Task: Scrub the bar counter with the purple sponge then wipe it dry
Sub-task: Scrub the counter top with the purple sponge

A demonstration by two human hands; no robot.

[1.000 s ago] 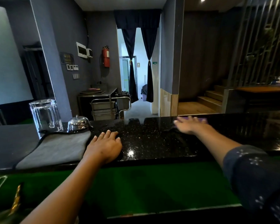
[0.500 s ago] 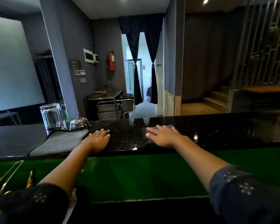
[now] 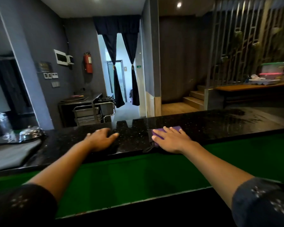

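The black speckled bar counter (image 3: 211, 126) runs across the view, wet and streaked toward the right. My right hand (image 3: 172, 140) lies flat, fingers straight, pressing the purple sponge (image 3: 176, 128) onto the counter near its front edge; most of the sponge is hidden under the hand. My left hand (image 3: 102, 139) rests palm down on the counter to the left of it, holding nothing. A grey cloth (image 3: 13, 153) lies spread on the counter at far left.
A silver bell (image 3: 31, 132) and an upturned glass jug (image 3: 0, 128) stand behind the grey cloth. A green ledge (image 3: 138, 174) runs below the counter's front edge. Beyond the counter are a metal trolley (image 3: 92, 112), a doorway and stairs.
My right hand slid the sponge leftward and toward the front edge of the counter. The left hand stayed resting on the counter while the view shifted to the right.
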